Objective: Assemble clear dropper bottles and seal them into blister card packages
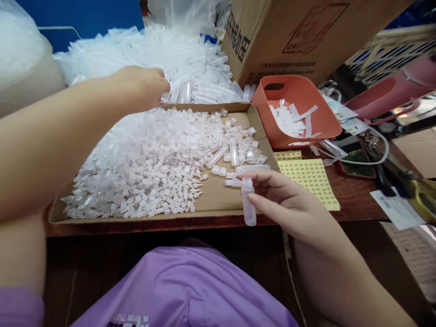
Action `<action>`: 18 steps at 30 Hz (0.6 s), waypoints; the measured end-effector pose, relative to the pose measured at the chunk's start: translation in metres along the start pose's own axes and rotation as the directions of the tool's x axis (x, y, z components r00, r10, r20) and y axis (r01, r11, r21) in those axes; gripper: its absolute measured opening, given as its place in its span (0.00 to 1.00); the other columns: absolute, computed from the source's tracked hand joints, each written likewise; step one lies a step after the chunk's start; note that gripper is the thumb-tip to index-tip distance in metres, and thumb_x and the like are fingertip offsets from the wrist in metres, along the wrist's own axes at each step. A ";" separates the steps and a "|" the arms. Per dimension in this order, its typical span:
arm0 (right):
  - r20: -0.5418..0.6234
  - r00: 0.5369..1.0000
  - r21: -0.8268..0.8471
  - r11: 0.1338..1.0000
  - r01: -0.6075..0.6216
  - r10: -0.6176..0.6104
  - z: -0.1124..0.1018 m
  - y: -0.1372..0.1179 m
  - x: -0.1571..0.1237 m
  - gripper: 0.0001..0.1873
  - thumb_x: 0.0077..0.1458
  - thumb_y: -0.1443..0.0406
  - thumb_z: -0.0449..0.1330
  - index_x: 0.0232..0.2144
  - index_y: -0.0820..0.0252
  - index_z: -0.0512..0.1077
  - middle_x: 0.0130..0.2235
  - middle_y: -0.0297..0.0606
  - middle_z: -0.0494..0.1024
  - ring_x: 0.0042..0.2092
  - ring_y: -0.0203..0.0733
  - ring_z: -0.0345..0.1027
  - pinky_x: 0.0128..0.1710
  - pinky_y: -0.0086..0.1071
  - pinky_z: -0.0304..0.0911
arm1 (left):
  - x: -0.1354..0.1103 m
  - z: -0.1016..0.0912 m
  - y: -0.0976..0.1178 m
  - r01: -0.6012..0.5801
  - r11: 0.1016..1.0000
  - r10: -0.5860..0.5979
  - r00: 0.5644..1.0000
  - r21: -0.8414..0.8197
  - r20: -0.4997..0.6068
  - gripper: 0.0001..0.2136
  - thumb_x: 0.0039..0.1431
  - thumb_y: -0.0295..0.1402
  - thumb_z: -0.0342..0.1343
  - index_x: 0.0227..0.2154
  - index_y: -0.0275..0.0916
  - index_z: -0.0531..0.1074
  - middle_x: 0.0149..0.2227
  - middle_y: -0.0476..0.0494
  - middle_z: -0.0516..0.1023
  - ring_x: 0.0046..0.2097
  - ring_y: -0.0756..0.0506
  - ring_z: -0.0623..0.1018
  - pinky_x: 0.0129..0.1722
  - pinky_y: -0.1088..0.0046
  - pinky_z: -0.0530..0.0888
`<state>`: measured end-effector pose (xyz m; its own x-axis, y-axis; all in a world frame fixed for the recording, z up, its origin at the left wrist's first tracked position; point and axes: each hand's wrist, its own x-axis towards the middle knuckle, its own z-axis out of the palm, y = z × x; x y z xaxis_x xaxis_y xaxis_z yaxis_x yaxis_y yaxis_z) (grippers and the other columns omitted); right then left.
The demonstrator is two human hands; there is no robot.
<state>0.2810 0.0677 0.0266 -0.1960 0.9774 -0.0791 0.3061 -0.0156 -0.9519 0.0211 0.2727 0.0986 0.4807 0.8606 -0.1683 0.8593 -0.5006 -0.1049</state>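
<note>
In my right hand (282,195) is a small frosted plastic bottle (249,206), pinched upright between thumb and fingers at the tray's front right corner. Its neck is uncapped. My left hand (145,87) reaches across to the near edge of a large heap of clear plastic tubes (146,50). Its fingers are curled closed, and whatever they hold is hidden behind the hand. Between the hands lies a shallow cardboard tray (218,205) with many tiny translucent nozzle-like pieces (160,181) and clear caps (250,152). A few small bottles (216,156) lie at its right side.
An orange plastic basket (296,88) with white paper strips stands right of the tray. Beside it lie a yellow sticker sheet (306,179), a phone (356,165) and scissors (420,193). A large carton (289,41) rises behind; a white sack (25,59) sits at left.
</note>
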 end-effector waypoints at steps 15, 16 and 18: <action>0.029 0.985 0.672 0.726 -0.144 0.169 0.073 -0.004 -0.011 0.17 0.54 0.61 0.66 0.46 0.50 0.69 0.32 0.28 0.74 0.31 0.33 0.76 0.29 0.23 0.74 | -0.204 0.096 0.113 -0.259 0.062 -0.261 0.928 -0.964 -0.266 0.26 0.56 0.19 0.64 0.49 0.60 0.77 0.57 0.56 0.78 0.47 0.50 0.82 0.49 0.74 0.80; 0.037 0.988 0.673 0.728 -0.135 0.149 0.078 -0.004 -0.014 0.16 0.55 0.61 0.65 0.46 0.50 0.69 0.32 0.28 0.74 0.32 0.33 0.76 0.30 0.24 0.75 | -0.207 0.098 0.117 -0.213 -0.046 -0.306 0.933 -0.976 -0.189 0.30 0.55 0.19 0.65 0.53 0.64 0.73 0.65 0.59 0.69 0.48 0.50 0.82 0.51 0.73 0.79; 0.005 0.994 0.636 0.767 -0.089 0.112 0.087 -0.005 -0.022 0.15 0.57 0.61 0.65 0.47 0.49 0.69 0.33 0.29 0.75 0.33 0.34 0.77 0.33 0.25 0.75 | -0.213 0.099 0.120 -0.077 -0.267 -0.312 0.950 -0.961 0.011 0.33 0.55 0.21 0.66 0.56 0.67 0.70 0.71 0.62 0.57 0.50 0.50 0.82 0.51 0.74 0.79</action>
<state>0.2031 0.0276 0.0078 -0.1651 0.9685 -0.1863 -0.3404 -0.2333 -0.9109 0.0048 0.0194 0.0249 0.1866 0.9728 -0.1376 -0.0986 0.1578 0.9825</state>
